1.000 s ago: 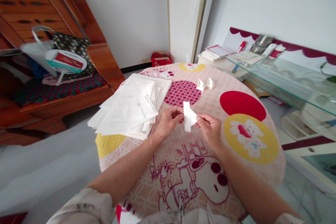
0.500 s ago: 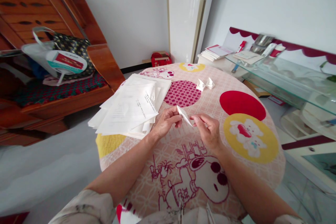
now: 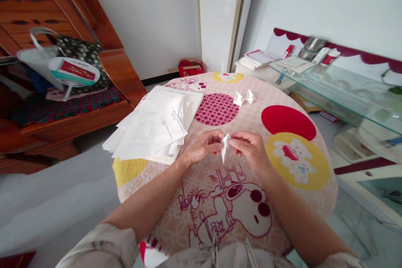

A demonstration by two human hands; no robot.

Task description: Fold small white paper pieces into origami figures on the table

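Note:
My left hand (image 3: 202,147) and my right hand (image 3: 250,150) meet above the middle of a round table (image 3: 176,217) with a cartoon-print cloth. Both pinch a small folded piece of white paper (image 3: 225,145) between thumb and fingers; it stands upright with a pointed top. A loose stack of white printed sheets (image 3: 157,125) lies left of my left hand. Two small folded paper shapes (image 3: 244,98) sit on the far side of the table.
A wooden bench (image 3: 72,104) with a bag and a plastic fan stands at the left. A white standing air conditioner (image 3: 218,16) is behind the table. A glass shelf unit (image 3: 342,88) with books and cups runs along the right.
The paper piece has been folded from a longer strip into a smaller pointed shape, and my hands have drawn closer together. The view has shifted down slightly.

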